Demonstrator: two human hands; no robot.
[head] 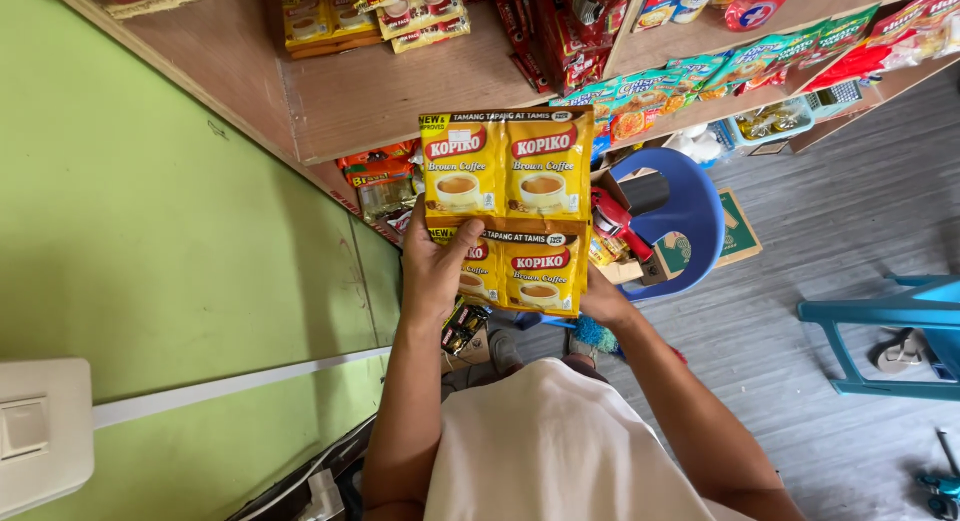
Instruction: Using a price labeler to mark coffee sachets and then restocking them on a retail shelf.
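By a wooden shelf w/ snack packs, left hand & right hand grip a yellow sachet strip by its lower edges, held upright, fronts facing up.

a small shop: wooden shelves stocked with hanging snack packets and sachet strips, green wall, blue plastic chair holding boxed goods.

A single head-worn camera looks steeply down past the person's chest; the left hand and right hand sit close, mid-frame; wooden shelves cross the top, a green wall fills the left, grey floor lies right.
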